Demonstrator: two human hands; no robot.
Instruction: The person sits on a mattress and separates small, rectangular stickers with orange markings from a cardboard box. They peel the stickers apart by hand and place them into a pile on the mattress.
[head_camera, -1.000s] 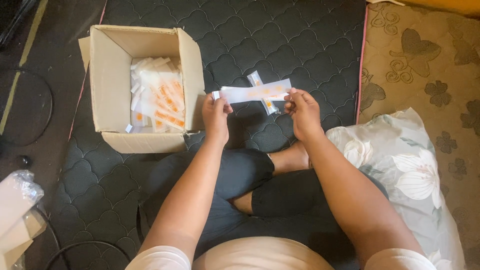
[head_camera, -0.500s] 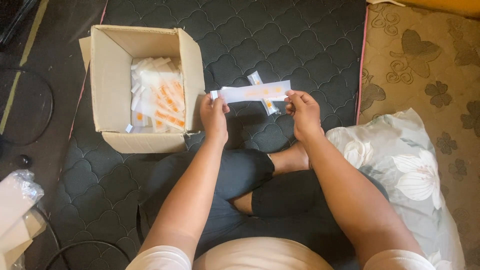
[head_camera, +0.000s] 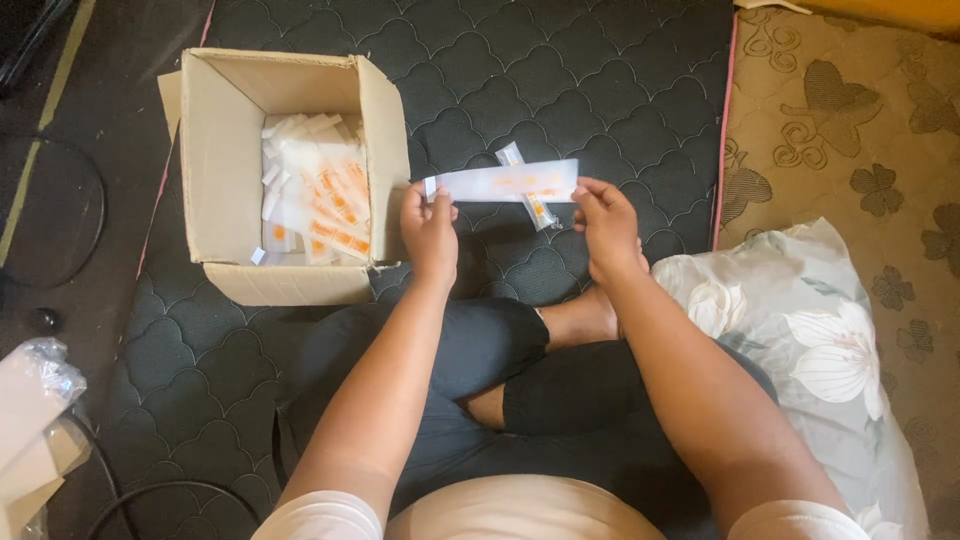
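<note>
I hold a long, narrow white packet (head_camera: 506, 182) with orange print stretched flat between both hands, above a dark quilted mat (head_camera: 580, 80). My left hand (head_camera: 428, 228) pinches its left end and my right hand (head_camera: 604, 225) pinches its right end. A second small packet (head_camera: 536, 205) lies on the mat right behind it, partly hidden. To the left an open cardboard box (head_camera: 225, 165) holds several similar white and orange packets (head_camera: 318, 195).
A floral pillow (head_camera: 810, 350) lies at my right side. A brown patterned mat (head_camera: 850, 130) runs along the right. Clear plastic bags (head_camera: 35, 400) sit at the lower left, and black cables (head_camera: 95, 200) loop over the floor on the left. My crossed legs fill the centre.
</note>
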